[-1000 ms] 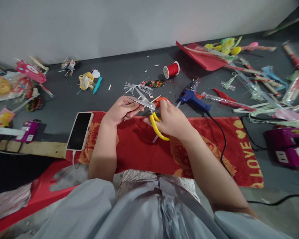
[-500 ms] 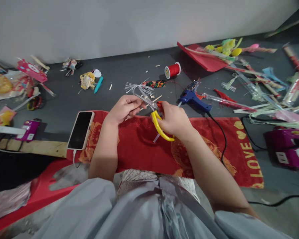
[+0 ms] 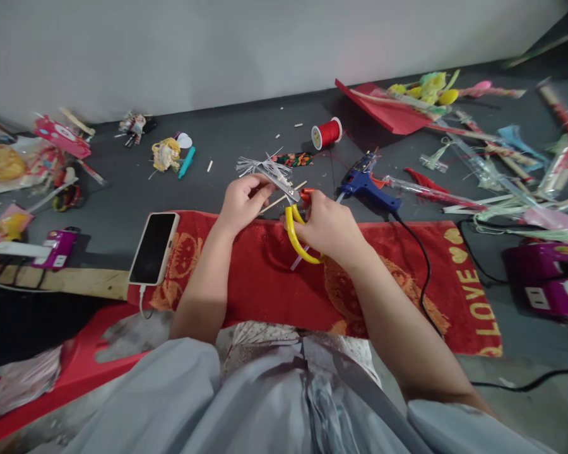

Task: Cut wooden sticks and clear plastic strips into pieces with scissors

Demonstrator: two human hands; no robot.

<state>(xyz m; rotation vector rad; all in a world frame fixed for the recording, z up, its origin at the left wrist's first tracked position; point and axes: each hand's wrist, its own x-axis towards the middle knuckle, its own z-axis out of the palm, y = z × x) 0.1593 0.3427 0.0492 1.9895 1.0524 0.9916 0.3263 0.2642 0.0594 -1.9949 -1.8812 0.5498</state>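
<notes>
My right hand (image 3: 329,228) grips yellow and orange handled scissors (image 3: 294,217), blades pointing up and left. My left hand (image 3: 243,202) is curled, its fingertips pinching a thin pale stick (image 3: 279,198) that runs toward the scissor blades. Both hands hover over the far edge of a red mat (image 3: 265,277). Just beyond the blades lies a white fringed tassel (image 3: 260,167) on the grey floor.
A phone (image 3: 153,247) on a cable lies at the mat's left end. A blue glue gun (image 3: 366,184) with a black cord, a red thread spool (image 3: 327,133), and craft sticks and ribbons lie at right. Purple boxes (image 3: 549,277) sit far right. Clutter lies at left.
My left hand moved up and slightly right, fingers curling tighter round the stick. The scissors tilted more upright and their blades closed together.
</notes>
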